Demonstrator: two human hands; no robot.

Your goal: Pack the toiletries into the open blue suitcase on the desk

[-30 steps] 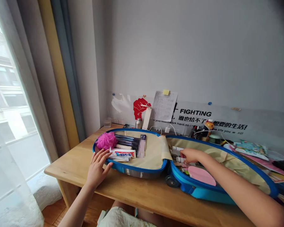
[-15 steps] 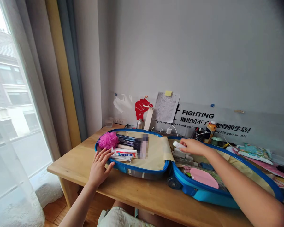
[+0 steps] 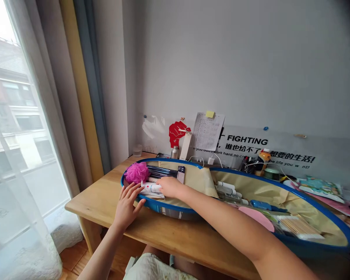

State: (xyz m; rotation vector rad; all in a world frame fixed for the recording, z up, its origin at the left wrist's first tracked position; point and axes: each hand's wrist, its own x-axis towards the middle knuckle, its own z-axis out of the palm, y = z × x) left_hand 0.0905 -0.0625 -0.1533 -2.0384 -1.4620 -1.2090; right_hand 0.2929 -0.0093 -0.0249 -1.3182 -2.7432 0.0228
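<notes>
A blue-rimmed suitcase [image 3: 177,211] lies open in two halves on the wooden desk. My right hand [image 3: 169,187] reaches into its left half, fingers closed around a white bottle [image 3: 151,188] held low over the other things there. Spread fingers of my left hand [image 3: 130,202] rest on the near left rim, close to the bottle's end. Just behind is a pink mesh bath puff [image 3: 137,172]. Dark slim packages [image 3: 162,171] lie beside it. The right half holds white-capped bottles [image 3: 226,188], a blue bottle [image 3: 265,205], a pink oval item [image 3: 256,218] and cotton swabs [image 3: 301,226].
Along the wall stand a silver bottle [image 3: 174,152], a white upright box [image 3: 185,146], a white charger [image 3: 211,160] with cable and an orange bottle [image 3: 264,156]. Packets [image 3: 321,189] lie at the right. A curtained window is at the left.
My right hand has moved left with the white bottle, from the suitcase's right half into its left half. My left hand has stayed at the rim.
</notes>
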